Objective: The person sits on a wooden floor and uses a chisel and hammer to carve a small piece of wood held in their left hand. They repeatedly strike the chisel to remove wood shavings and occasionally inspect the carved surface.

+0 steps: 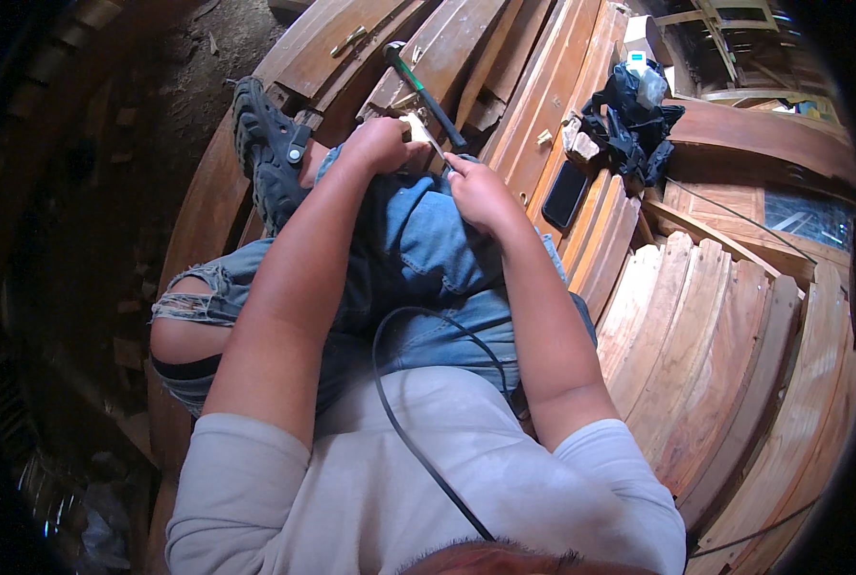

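Note:
My left hand (378, 146) is closed on a small pale piece of wood (415, 127) above my raised knee. My right hand (484, 195) grips a knife (435, 144), its thin metal blade pointing at the pale wood; the handle is hidden in my fingers. Just beyond both hands lies a hammer (426, 96) with a black and green handle, resting across reddish-brown boards. Pale wood chips (348, 41) are scattered on the boards.
A black smartphone (565, 194) lies on the boards right of my right hand. Behind it are a crumpled black plastic bag (629, 120) and a pale wood chunk (578, 141). Stacked planks (696, 326) fill the right side. A black cable (382, 383) loops over my lap.

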A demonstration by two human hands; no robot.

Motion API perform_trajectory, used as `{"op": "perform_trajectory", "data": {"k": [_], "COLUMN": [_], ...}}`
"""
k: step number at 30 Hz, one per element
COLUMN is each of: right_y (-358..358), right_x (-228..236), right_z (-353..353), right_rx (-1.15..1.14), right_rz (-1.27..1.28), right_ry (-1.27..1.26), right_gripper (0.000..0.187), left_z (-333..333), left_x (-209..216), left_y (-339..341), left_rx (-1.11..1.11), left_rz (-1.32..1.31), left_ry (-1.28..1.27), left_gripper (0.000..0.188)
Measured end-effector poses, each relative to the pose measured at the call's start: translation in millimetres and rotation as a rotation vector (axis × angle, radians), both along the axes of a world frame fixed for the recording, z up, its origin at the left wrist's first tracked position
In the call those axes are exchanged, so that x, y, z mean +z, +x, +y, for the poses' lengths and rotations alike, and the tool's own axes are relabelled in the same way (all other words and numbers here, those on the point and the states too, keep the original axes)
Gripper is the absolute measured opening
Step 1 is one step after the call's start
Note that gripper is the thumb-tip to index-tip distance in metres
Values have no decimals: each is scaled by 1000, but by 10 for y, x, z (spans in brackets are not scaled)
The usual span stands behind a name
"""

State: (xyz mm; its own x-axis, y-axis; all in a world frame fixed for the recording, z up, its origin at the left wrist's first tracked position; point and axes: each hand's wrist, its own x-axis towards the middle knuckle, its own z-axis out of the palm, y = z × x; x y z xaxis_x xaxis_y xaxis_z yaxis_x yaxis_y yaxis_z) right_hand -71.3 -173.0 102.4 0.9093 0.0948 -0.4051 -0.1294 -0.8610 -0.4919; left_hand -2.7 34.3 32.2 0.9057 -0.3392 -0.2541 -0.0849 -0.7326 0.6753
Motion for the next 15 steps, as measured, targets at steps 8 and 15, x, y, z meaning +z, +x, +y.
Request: {"op": "perform_trajectory", "data": {"k": [8, 15], "right_y": [127, 68], "right_x": [207, -84], "right_z": [109, 86], "right_rx": [-31, 5], "right_rz": [132, -6], "right_ry": [-21, -115], "right_gripper": [48, 47], "left_z": [2, -32], "left_x": [-161, -240], "left_y": [70, 60], "left_rx": [23, -4], "left_rz": [-5, -22], "left_ry": [-27, -24], "left_gripper": [55, 57]}}
